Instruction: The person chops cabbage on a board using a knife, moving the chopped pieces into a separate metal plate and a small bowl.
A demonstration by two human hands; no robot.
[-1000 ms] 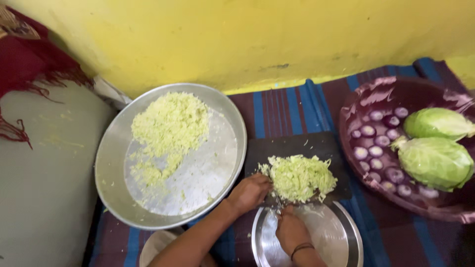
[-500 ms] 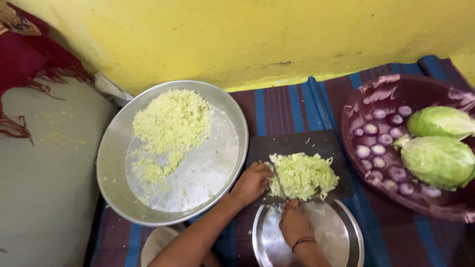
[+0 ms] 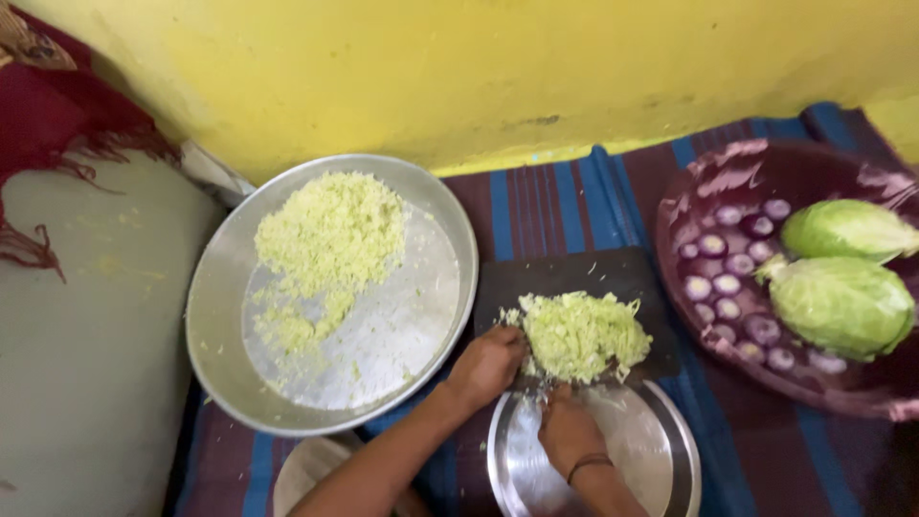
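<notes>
A pile of chopped pale green cabbage (image 3: 582, 334) lies on a dark cutting board (image 3: 574, 276) set on the striped cloth. My left hand (image 3: 490, 365) presses against the pile's left side with curled fingers. At the board's near edge, my right hand (image 3: 567, 433) is closed around a knife (image 3: 534, 375). Most of the blade is hidden by my hands and the cabbage. A round steel plate (image 3: 661, 450) lies under my right hand and wrist.
A large steel tray (image 3: 402, 325) to the left holds more chopped cabbage (image 3: 330, 235). On the right, a maroon basket (image 3: 728, 172) holds two cabbage pieces (image 3: 840, 302) and several halved onions (image 3: 713, 278). A yellow wall runs behind. Grey floor lies at left.
Both hands have stayed at the board's near edge, shifting slightly with the knife against the pile. The view has drifted a little.
</notes>
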